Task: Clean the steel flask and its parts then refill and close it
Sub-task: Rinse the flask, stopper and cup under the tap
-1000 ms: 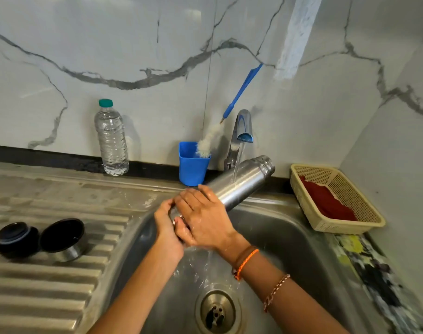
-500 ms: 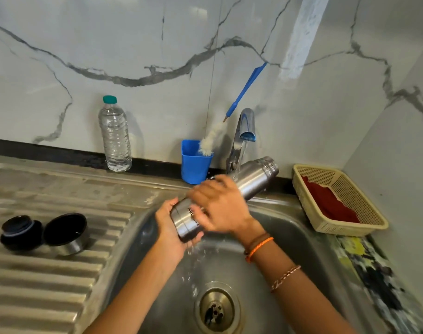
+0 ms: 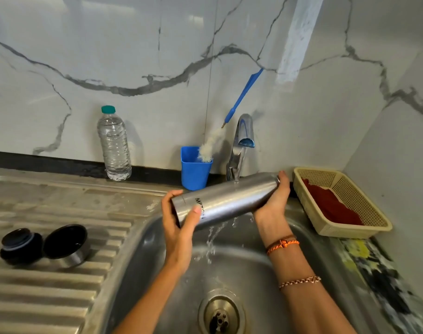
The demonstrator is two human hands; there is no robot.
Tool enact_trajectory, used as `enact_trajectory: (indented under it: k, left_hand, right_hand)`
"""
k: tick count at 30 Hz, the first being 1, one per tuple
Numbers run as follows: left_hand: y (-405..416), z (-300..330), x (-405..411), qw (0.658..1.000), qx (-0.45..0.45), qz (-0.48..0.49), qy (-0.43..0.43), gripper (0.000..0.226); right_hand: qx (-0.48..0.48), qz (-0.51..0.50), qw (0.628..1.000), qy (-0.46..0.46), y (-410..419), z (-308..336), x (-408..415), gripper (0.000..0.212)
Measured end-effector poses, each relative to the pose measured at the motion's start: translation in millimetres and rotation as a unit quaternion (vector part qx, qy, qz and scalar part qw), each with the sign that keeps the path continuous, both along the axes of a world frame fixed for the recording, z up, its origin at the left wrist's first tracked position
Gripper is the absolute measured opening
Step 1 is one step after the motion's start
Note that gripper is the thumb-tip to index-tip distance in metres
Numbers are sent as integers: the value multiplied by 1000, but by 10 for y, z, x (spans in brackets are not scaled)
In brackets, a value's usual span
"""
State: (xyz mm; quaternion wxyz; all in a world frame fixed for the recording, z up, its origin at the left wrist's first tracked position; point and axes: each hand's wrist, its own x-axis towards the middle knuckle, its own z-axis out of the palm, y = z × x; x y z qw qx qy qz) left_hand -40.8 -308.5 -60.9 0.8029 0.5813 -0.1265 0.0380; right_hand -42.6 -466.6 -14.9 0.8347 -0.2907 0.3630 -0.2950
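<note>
The steel flask [image 3: 229,198] lies almost level over the sink, neck to the right, under running water from the tap [image 3: 243,138]. My left hand [image 3: 179,225] grips its base end, thumb across the printed lettering. My right hand [image 3: 275,198] cups the neck end from below, fingers over the mouth. Water runs off the flask into the basin. On the left drainboard stand the black inner stopper [image 3: 20,244] and the steel outer cap [image 3: 67,245], open side up.
A clear water bottle [image 3: 114,145] with a teal cap stands at the back wall. A blue cup [image 3: 194,172] holds a blue-handled bottle brush [image 3: 229,119]. A cream basket [image 3: 345,206] with a red cloth sits right of the sink [image 3: 242,261]. The drain [image 3: 220,314] is below.
My right hand slid from the middle of the flask to its neck end. The flask has tipped closer to level and moved right under the stream.
</note>
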Motion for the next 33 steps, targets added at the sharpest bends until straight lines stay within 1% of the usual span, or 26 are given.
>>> enact_trajectory:
  k: [2, 3, 4, 5, 6, 8, 9, 11, 12, 13, 14, 15, 16, 17, 18, 21, 22, 23, 24, 25, 28, 29, 30, 31, 32, 33]
  left_hand:
    - [8, 44, 45, 997, -41, 23, 61, 36]
    - [8, 86, 82, 991, -61, 18, 116, 33]
    - [14, 105, 129, 983, -69, 11, 167, 29]
    - [24, 119, 171, 976, -65, 7, 207, 25]
    - [30, 130, 209, 969, -59, 6, 238, 23]
    - [26, 186, 239, 955, -63, 6, 290, 26]
    - [6, 209, 236, 946, -77, 0, 316, 25]
    - [-47, 252, 206, 928, -142, -35, 342, 21]
    - [-81, 258, 174, 922, -178, -53, 340, 24]
    - [-100, 247, 146, 916, -197, -62, 343, 27]
    - [-98, 238, 121, 912, -194, -64, 355, 28]
    - [-77, 225, 111, 911, -179, -62, 367, 27]
    - [-42, 218, 115, 911, -160, -55, 376, 25]
    - [8, 214, 139, 914, -137, -43, 379, 24]
    - [57, 216, 172, 919, -114, -33, 375, 25]
    - [151, 231, 230, 930, -73, -15, 360, 27]
    - [153, 221, 229, 929, -67, -10, 363, 27]
    - [143, 210, 220, 927, -61, -9, 369, 27]
    - [120, 210, 194, 923, -56, -11, 381, 28]
    - [91, 205, 164, 918, -55, -16, 392, 28]
    - [47, 163, 70, 912, -64, -32, 405, 28]
    - [63, 136, 64, 914, -63, -35, 400, 29]
    - [96, 113, 72, 916, -61, -37, 395, 30]
    - [147, 96, 95, 917, -60, -34, 394, 31]
    - [207, 90, 132, 916, -59, -25, 396, 31]
    - [266, 79, 173, 915, -58, -16, 400, 30]
  right_hand:
    - [-75, -39, 996, 39, 21, 13, 29, 39]
    - [-163, -80, 981, 73, -9, 14, 57, 40]
    - [-285, -116, 944, 116, -61, 19, 76, 46]
    - [-426, -126, 880, 168, -104, 26, 80, 48]
    - [-549, -112, 799, 218, -127, 8, 96, 45]
    - [-722, -50, 630, 283, 12, -49, 109, 46]
    - [-788, -15, 549, 278, 187, -95, 95, 48]
    - [-896, 63, 404, 176, 580, -295, 92, 49]
    - [-933, 79, 331, 118, 701, -409, 90, 49]
    - [-957, 82, 269, 75, 724, -471, 94, 52]
    - [-972, 62, 222, 47, 658, -459, 110, 55]
    - [-980, 22, 194, 29, 545, -395, 131, 58]
    - [-981, -22, 190, 19, 405, -323, 149, 59]
    - [-975, -71, 208, 20, 279, -238, 141, 56]
    - [-961, -110, 252, 31, 160, -151, 123, 51]
    - [-871, -133, 458, 122, -77, 28, 27, 38]
    - [-842, -134, 496, 166, -77, 10, 15, 39]
    - [-829, -132, 504, 202, -27, -33, 8, 41]
    - [-839, -118, 483, 222, 69, -104, -6, 42]
    - [-871, -90, 435, 211, 195, -179, -17, 43]
    - [-976, 53, 207, 46, 446, -343, -44, 46]
    - [-985, 71, 160, 9, 381, -302, -27, 48]
    - [-988, 54, 145, 4, 283, -235, -11, 50]
    - [-986, 9, 163, 18, 153, -186, 15, 52]
    - [-972, -44, 224, 49, -3, -152, 40, 50]
    - [-933, -86, 337, 92, -116, -95, 13, 46]
